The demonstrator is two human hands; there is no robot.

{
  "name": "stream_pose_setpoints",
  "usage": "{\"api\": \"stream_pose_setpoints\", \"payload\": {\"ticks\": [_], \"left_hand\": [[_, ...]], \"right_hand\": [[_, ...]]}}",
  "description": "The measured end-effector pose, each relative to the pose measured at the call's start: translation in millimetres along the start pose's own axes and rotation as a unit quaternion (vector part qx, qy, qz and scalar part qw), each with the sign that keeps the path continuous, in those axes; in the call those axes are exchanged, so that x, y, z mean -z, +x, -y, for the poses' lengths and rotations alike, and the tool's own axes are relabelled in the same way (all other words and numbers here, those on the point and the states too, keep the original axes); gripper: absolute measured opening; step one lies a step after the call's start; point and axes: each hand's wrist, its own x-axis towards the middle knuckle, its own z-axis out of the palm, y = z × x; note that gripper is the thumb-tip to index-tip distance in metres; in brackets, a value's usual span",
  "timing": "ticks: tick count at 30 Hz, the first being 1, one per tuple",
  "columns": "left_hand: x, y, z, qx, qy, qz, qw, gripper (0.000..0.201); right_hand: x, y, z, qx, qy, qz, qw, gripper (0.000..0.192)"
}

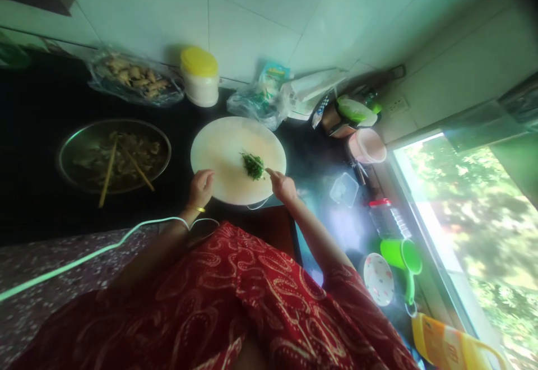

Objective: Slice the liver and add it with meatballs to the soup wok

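Red garment point(269, 297) nearest, curled hands point(200, 189) point(283, 186) flank the round board point(222, 146)

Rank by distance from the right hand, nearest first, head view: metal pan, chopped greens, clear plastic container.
From the right hand:
1. Chopped greens, on the round board
2. Clear plastic container, on the right
3. Metal pan, far left

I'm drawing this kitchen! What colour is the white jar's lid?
The lid is yellow, seen best in the head view.

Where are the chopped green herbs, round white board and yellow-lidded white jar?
Chopped green herbs point(253, 166), head view, pile's middle.
Round white board point(222, 151), head view, bare surface.
Yellow-lidded white jar point(200, 86), head view, white side.
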Motion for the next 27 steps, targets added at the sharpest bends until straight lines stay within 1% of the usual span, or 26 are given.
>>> {"api": "stream_pose_setpoints", "payload": {"ticks": [2, 3, 5, 7, 9, 10, 11, 12, 13, 15, 16, 19, 20, 21, 22, 23, 25, 26, 27], "left_hand": [[5.3, 14, -5, -0.033, 0.009, 0.030, 0.999, 0.041], [5.9, 21, -10, -0.058, 0.022, 0.057, 0.996, 0.044], [0.7, 35, -24, -0.112, 0.062, 0.136, 0.982, 0.048], [-13.0, 45, -43, -0.165, 0.105, 0.238, 0.952, 0.048], [-31.1, 53, -59, -0.209, 0.132, 0.333, 0.910, 0.048], [-40.1, 57, -64, -0.225, 0.140, 0.370, 0.890, 0.048], [-48.2, 61, -67, -0.236, 0.147, 0.395, 0.875, 0.049], [-55.2, 65, -68, -0.238, 0.155, 0.409, 0.867, 0.049], [-61.1, 69, -69, -0.232, 0.166, 0.412, 0.865, 0.049], [-70.4, 75, -69, -0.215, 0.187, 0.398, 0.872, 0.050], [-74.5, 77, -70, -0.217, 0.192, 0.391, 0.874, 0.050], [-84.2, 81, -77, -0.257, 0.180, 0.398, 0.862, 0.048], [-85.4, 84, -78, -0.261, 0.175, 0.396, 0.863, 0.046], [-84.7, 89, -78, -0.250, 0.173, 0.383, 0.872, 0.042], [-81.8, 95, -76, -0.225, 0.172, 0.352, 0.892, 0.039], [-76.7, 102, -72, -0.190, 0.171, 0.308, 0.916, 0.035], [-62.4, 117, -59, -0.121, 0.158, 0.199, 0.960, 0.031], [-54.7, 123, -51, -0.107, 0.147, 0.162, 0.970, 0.031], [-47.9, 128, -44, -0.108, 0.139, 0.139, 0.974, 0.032]], "right_hand": [[-4, -8, -18, 0.023, -0.012, -0.029, 0.999, 0.052], [-6, -10, -27, 0.033, -0.019, -0.035, 0.999, 0.051], [-11, -11, -42, 0.051, -0.033, -0.028, 0.998, 0.048], [-16, -10, -51, 0.078, -0.040, -0.017, 0.996, 0.045], [-21, -7, -56, 0.111, -0.039, -0.010, 0.993, 0.043], [-23, -6, -58, 0.124, -0.036, -0.010, 0.992, 0.043], [-25, -5, -59, 0.136, -0.034, -0.012, 0.990, 0.043], [-26, -4, -60, 0.143, -0.033, -0.014, 0.989, 0.043], [-27, -4, -61, 0.147, -0.036, -0.015, 0.988, 0.043], [-28, -4, -64, 0.147, -0.046, -0.015, 0.988, 0.043], [-28, -4, -65, 0.146, -0.052, -0.014, 0.988, 0.042], [-26, -6, -68, 0.152, -0.053, -0.009, 0.987, 0.043], [-25, -7, -69, 0.154, -0.050, -0.006, 0.987, 0.043], [-24, -7, -70, 0.152, -0.046, -0.003, 0.987, 0.043], [-23, -8, -71, 0.140, -0.040, -0.004, 0.989, 0.043], [-23, -7, -72, 0.119, -0.033, -0.008, 0.992, 0.043], [-24, 0, -74, 0.045, -0.012, -0.031, 0.998, 0.044], [-25, 7, -75, 0.001, 0.003, -0.047, 0.999, 0.044], [-27, 16, -75, -0.041, 0.024, -0.063, 0.997, 0.044]]}}
